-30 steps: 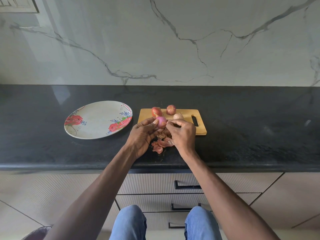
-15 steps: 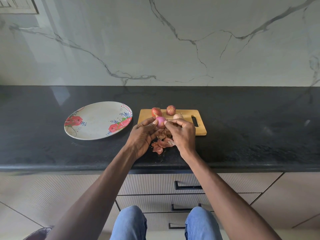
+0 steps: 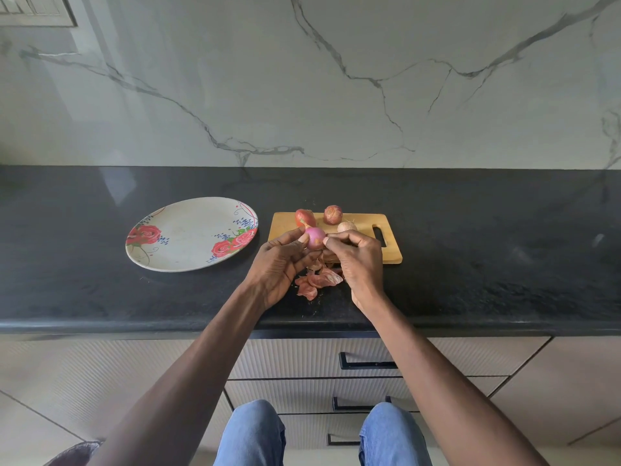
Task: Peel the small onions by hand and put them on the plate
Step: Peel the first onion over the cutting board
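From my head view, my left hand [image 3: 282, 264] cups a small pink onion [image 3: 315, 237] between thumb and curled fingers, holding it just above the near edge of the cutting board [image 3: 364, 220]. My right hand [image 3: 358, 260] has its fingertips pinched against the onion's right side, where I judge a last scrap of skin clings; I cannot tell how much is left there. The onion looks almost bare, glossy and pale purple. A heap of peeled skins [image 3: 319, 280] lies on the black counter [image 3: 504, 264] between my wrists. Three more onions wait on the board: a reddish one [image 3: 304, 217], a streaked one [image 3: 332, 214] and a paler one [image 3: 347, 227], all with skin on as far as I can see. The flowered plate [image 3: 188, 260] to the left holds no onions yet, so I judge the job barely begun.
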